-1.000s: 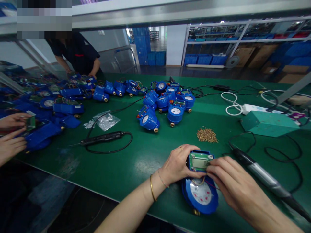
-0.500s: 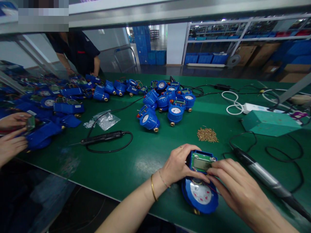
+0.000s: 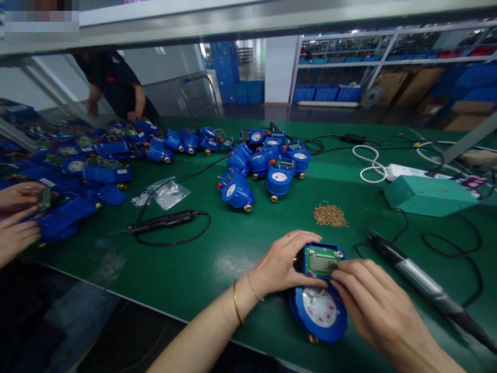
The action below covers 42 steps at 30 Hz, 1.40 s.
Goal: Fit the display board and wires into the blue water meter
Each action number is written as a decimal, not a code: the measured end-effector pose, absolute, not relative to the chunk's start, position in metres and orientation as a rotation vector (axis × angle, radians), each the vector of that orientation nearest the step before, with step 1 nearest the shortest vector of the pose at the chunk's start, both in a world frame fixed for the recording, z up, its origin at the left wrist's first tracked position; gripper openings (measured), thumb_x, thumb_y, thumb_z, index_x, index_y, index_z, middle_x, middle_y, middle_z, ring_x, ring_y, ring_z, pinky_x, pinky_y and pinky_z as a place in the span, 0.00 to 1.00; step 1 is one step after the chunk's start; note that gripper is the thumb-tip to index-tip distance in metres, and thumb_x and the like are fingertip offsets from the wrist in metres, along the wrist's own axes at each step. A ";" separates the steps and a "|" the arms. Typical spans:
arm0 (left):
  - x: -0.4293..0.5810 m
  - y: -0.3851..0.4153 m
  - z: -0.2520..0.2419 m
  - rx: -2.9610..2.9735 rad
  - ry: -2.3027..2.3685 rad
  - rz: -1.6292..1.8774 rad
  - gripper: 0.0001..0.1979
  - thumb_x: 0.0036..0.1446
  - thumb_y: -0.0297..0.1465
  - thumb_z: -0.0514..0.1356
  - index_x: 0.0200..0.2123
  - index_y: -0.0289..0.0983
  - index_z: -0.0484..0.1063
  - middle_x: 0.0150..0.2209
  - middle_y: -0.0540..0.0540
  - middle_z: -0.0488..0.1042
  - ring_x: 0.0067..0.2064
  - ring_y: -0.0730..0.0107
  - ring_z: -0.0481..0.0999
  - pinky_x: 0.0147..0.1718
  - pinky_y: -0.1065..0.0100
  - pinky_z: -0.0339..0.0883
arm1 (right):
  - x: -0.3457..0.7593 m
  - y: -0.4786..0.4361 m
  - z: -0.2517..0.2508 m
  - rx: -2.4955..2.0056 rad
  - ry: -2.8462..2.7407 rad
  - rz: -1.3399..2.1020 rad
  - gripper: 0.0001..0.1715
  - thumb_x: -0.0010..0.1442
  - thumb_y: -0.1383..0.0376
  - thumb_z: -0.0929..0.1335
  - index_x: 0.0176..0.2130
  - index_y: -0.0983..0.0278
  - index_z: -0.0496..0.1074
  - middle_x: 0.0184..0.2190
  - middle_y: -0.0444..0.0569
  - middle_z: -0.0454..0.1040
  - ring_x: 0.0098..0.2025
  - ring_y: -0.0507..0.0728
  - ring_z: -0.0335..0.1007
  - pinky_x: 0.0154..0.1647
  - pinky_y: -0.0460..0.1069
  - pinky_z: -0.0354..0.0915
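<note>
- At the far left edge, a co-worker's two hands [image 3: 15,217] work on a blue housing [image 3: 62,217]; behind them a long spread of blue meters [image 3: 104,160] covers the green bench [image 3: 217,259].
- At the far left end of the bench a person in dark clothing [image 3: 112,83] leans over that spread.
- Nearer the middle, a clear plastic bag [image 3: 169,192] lies beside a black electric screwdriver [image 3: 163,221] whose cable loops on the bench.
- A cluster of blue meters [image 3: 267,160] with white dials stands in the centre, well apart from the hands.
- The left hand [image 3: 281,261] has its grip clenched round the left side of the blue water meter [image 3: 318,305], thumb lying along the lower edge of the green display board [image 3: 320,263].
- That meter sits on the bench at the near edge, dial up, with the display board seated in its upper housing.
- A small heap of brass screws [image 3: 330,215] lies just beyond it.
- The right hand [image 3: 373,305] presses its fingertips onto the right end of the display board; its grip pinches the board's edge.
- Right of it, a second electric screwdriver [image 3: 423,285] lies slantwise, untouched.
- Further back sit a green box [image 3: 427,196] and a white power strip [image 3: 404,172] with coiled cable.
</note>
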<state>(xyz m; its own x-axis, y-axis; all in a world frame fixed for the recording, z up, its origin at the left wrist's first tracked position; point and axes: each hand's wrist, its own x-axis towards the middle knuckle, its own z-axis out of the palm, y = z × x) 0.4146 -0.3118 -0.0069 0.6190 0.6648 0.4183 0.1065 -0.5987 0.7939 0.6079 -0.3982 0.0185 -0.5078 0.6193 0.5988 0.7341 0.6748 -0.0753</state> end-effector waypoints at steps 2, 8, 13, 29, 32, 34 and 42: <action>0.415 -0.311 -0.007 2.106 0.619 0.948 0.35 0.47 0.44 0.73 0.55 0.38 0.68 0.53 0.40 0.77 0.55 0.56 0.76 0.56 0.58 0.70 | 0.607 -0.397 0.021 -1.042 -2.266 -0.226 0.06 0.67 0.77 0.63 0.42 0.73 0.69 0.38 0.55 0.71 0.39 0.58 0.65 0.42 0.53 0.65; 0.420 -0.311 -0.009 2.206 0.670 1.004 0.33 0.48 0.45 0.72 0.52 0.36 0.68 0.48 0.39 0.78 0.49 0.57 0.77 0.52 0.59 0.71 | 0.603 -0.395 0.023 -1.067 -2.229 -0.215 0.04 0.67 0.77 0.65 0.41 0.72 0.69 0.38 0.55 0.70 0.40 0.58 0.64 0.43 0.53 0.62; 0.419 -0.310 -0.006 2.204 0.641 0.996 0.36 0.47 0.47 0.72 0.55 0.36 0.68 0.50 0.39 0.78 0.50 0.56 0.78 0.53 0.59 0.71 | 0.605 -0.395 0.021 -1.055 -2.256 -0.203 0.05 0.66 0.78 0.64 0.41 0.73 0.69 0.38 0.55 0.70 0.40 0.58 0.64 0.42 0.52 0.62; 0.423 -0.314 -0.011 2.093 0.661 1.234 0.36 0.46 0.52 0.70 0.52 0.36 0.71 0.46 0.41 0.81 0.47 0.60 0.80 0.50 0.61 0.73 | 0.624 -0.395 0.010 -1.088 -2.226 -0.140 0.07 0.66 0.75 0.67 0.46 0.70 0.71 0.41 0.54 0.70 0.45 0.57 0.65 0.45 0.52 0.61; 0.424 -0.313 -0.013 2.116 0.652 1.262 0.36 0.46 0.52 0.70 0.52 0.37 0.70 0.47 0.41 0.80 0.48 0.60 0.80 0.51 0.60 0.74 | 0.629 -0.397 0.010 -1.088 -2.263 -0.156 0.11 0.66 0.75 0.67 0.49 0.69 0.72 0.43 0.54 0.70 0.47 0.57 0.66 0.48 0.53 0.61; 0.424 -0.312 -0.014 2.127 0.650 1.271 0.36 0.45 0.52 0.70 0.52 0.38 0.70 0.47 0.41 0.80 0.48 0.60 0.80 0.51 0.60 0.74 | 0.630 -0.398 0.012 -1.084 -2.243 -0.143 0.13 0.66 0.76 0.66 0.50 0.69 0.72 0.44 0.54 0.71 0.47 0.56 0.67 0.49 0.52 0.61; 0.423 -0.311 -0.012 2.130 0.687 1.267 0.37 0.44 0.51 0.71 0.52 0.37 0.70 0.47 0.41 0.80 0.47 0.60 0.80 0.51 0.60 0.74 | 0.626 -0.397 0.022 -1.075 -2.083 0.075 0.08 0.68 0.73 0.65 0.47 0.67 0.69 0.41 0.51 0.73 0.46 0.52 0.69 0.49 0.45 0.66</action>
